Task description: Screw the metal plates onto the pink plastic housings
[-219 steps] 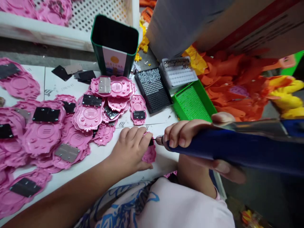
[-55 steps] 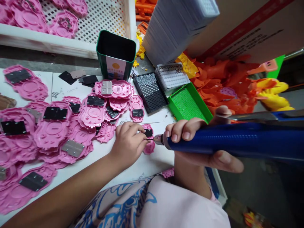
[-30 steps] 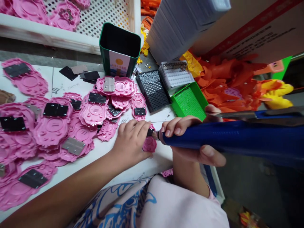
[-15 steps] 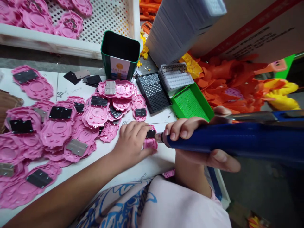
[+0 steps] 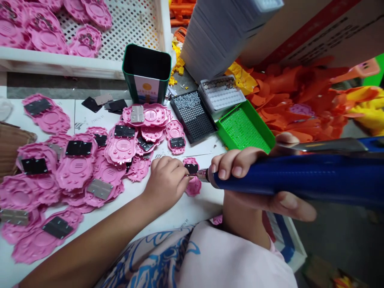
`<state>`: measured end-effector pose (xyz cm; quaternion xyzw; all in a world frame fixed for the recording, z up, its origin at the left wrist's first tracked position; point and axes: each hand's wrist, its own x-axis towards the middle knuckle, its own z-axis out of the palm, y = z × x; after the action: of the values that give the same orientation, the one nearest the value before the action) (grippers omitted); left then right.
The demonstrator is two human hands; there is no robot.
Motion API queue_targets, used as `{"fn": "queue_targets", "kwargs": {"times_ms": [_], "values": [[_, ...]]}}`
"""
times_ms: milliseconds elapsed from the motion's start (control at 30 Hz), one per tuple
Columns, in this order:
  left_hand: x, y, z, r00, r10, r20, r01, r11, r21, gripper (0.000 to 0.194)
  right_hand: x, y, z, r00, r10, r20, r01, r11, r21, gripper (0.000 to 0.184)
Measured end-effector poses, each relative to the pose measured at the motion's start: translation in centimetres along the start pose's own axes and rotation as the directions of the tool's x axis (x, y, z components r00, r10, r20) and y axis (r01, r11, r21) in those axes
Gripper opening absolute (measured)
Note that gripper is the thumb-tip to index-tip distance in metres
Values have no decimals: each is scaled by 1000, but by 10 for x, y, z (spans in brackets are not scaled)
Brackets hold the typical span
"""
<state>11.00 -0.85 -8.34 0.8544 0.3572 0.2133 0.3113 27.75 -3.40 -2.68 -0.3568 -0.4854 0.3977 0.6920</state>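
Observation:
My right hand [image 5: 252, 176] is wrapped around a blue power screwdriver [image 5: 288, 180] that lies nearly level and points left. Its thin metal bit reaches over a small pink plastic part [image 5: 193, 186] with a black cover plate [image 5: 191, 168] on it. My left hand [image 5: 166, 182] is closed just left of that part, thumb and forefinger pinched together at the tip of the bit. Whatever is between those fingertips is hidden. Beyond them stands a black perforated tray [image 5: 195, 124] with small screws at its far end.
Several pink parts with cover plates [image 5: 75, 164] are piled on the left. A dark green bin [image 5: 147, 76] stands behind, near a white crate [image 5: 105, 70]. A green tray [image 5: 244, 128] and a clear tray [image 5: 220, 98] sit beyond my right hand, beside orange pieces [image 5: 288, 96].
My left thumb has come off the small pink part, and thumb and forefinger now meet at the bit's tip. The bit shows more clearly, drawn slightly away from the cover plate.

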Motion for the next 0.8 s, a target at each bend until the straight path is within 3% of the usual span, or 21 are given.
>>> {"fn": "queue_targets", "kwargs": {"times_ms": [300,433,600,800], "values": [[0,-1,-2,1000,13,18,-13,999,-30,15,-1,0,9,999,-33,-6,34,996,85,20],[-1,0,0,999,-33,-24,32,999,-28,11,-4,2,9,999,-32,-10,33,994,105,21],[-2,1,3,1000,-9,14,8,997,76,62,-4,3,8,999,-31,-9,32,995,92,27],[-2,2,3,996,-28,88,18,994,111,57,-2,2,8,997,33,68,-37,997,60,23]]}}
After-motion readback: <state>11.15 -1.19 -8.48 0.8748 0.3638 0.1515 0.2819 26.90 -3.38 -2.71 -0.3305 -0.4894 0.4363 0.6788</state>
